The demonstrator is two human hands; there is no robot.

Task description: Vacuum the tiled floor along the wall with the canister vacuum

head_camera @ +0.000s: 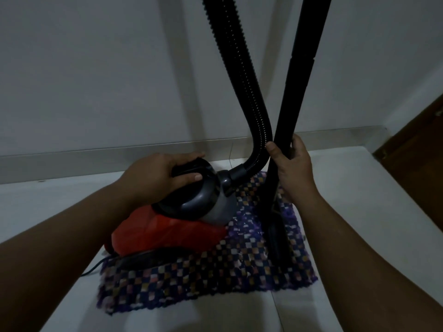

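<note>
1. The canister vacuum (191, 212) sits on a checkered mat (215, 279) on the tiled floor (347, 188), near the wall (96, 80).
2. The left hand (158, 176) is closed around the vacuum's black handle.
3. The right hand (294, 168) grips the wand (287, 116), which stands nearly upright beside the hose (239, 75).
4. This looks like setup: no floor is being cleaned yet.
5. Next, likely lift the vacuum off the mat and lower the nozzle (278, 236) to the tiles beside the baseboard.

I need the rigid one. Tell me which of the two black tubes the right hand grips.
The smooth wand, gripped by the right hand; the ribbed hose beside it bends into the canister.
</note>
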